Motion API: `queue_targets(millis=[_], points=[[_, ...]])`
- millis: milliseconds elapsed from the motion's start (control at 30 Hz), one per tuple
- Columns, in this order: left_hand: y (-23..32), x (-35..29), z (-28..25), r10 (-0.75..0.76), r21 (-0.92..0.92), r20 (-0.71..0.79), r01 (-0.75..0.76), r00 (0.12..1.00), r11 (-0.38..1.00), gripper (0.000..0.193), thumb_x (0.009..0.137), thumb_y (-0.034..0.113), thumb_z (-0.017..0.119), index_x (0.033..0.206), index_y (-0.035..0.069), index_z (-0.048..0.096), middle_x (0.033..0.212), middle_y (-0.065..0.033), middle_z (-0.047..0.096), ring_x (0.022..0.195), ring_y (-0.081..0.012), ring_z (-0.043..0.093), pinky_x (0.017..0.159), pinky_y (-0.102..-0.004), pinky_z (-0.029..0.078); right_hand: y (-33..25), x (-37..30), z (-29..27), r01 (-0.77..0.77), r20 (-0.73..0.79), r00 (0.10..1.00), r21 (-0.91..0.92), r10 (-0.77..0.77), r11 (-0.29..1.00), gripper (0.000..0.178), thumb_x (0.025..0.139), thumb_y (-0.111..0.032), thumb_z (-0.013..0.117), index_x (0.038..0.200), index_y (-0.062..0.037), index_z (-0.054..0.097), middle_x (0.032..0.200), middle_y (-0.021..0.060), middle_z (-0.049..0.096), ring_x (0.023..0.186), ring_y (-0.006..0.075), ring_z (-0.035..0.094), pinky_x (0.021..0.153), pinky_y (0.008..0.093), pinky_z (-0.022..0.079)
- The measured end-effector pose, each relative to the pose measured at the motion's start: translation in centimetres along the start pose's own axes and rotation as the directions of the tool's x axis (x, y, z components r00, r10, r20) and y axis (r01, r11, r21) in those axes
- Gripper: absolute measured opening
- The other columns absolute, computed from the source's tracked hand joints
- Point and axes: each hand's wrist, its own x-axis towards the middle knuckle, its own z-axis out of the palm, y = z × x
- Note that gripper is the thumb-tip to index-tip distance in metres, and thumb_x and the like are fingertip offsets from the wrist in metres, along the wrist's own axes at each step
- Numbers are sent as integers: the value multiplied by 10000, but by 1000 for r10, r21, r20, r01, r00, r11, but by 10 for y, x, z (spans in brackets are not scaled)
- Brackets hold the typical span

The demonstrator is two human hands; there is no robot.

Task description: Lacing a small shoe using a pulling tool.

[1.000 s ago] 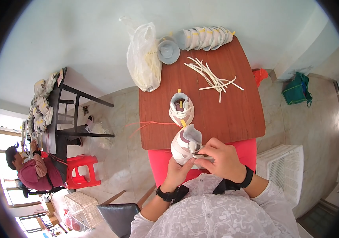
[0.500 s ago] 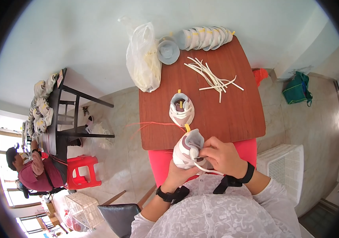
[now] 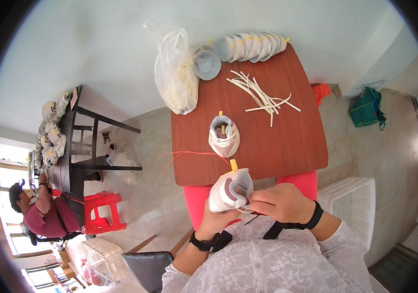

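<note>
Just past the near table edge, my left hand (image 3: 214,222) grips a pale shoe upper (image 3: 226,195) from below. This upper has mauve panels, a grey lining and a yellow pull tab, which points toward the table. At its right side my right hand (image 3: 282,202) is closed in a pinch on a white shoelace (image 3: 244,210) beside the opening. The fingertips partly hide the lace. A second shoe upper (image 3: 224,139), laced in white, stands on the brown table (image 3: 282,146), and a red cord (image 3: 196,152) runs in front of it.
Loose white laces (image 3: 260,93) lie on the table. At its far edge are nested shoe uppers (image 3: 253,47), a grey-lined upper (image 3: 207,63) and a clear plastic bag (image 3: 177,73). A white basket (image 3: 350,210) stands at right. A person (image 3: 47,212) works at a black table left.
The held shoe upper has tilted and shifted slightly toward me. My right hand has moved a little right and down, and the lace tail stretched under it no longer shows.
</note>
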Motion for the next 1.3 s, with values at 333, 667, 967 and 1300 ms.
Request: queue_targets(millis=[333,667,967,1300], points=[[8,1,2,-11,101,-58,17,998,995,481,704,-38,717,1152,27,555,1087,-56,627,965,-146,605,842,-293,496,4,-4,3,-2,213,977,-52,13,999,146,771,-107,573,915,-100,555,765,28,470,599,164,576,454,295,455],[13,5,-2,-29,-128,64,37,998,991,314,702,-45,700,998,12,614,945,-75,662,880,-158,627,796,-299,505,6,-4,9,-116,-18,992,184,121,976,130,753,-90,601,882,-107,611,842,10,535,685,169,593,534,287,491],[-8,3,-9,-1,-107,-21,-2,1000,994,407,711,-31,693,1094,15,567,972,-59,653,905,-151,618,811,-294,500,1,-6,8,-38,-6,999,10,38,999,100,769,-98,599,863,-64,590,857,27,531,621,165,586,486,285,480],[-2,4,-5,-52,-54,-13,51,999,997,411,721,-14,701,1115,16,591,1050,-39,643,945,-123,602,829,-282,490,6,0,-3,-28,87,996,44,24,999,75,779,-108,580,839,-79,546,770,29,504,557,189,568,447,309,462]])
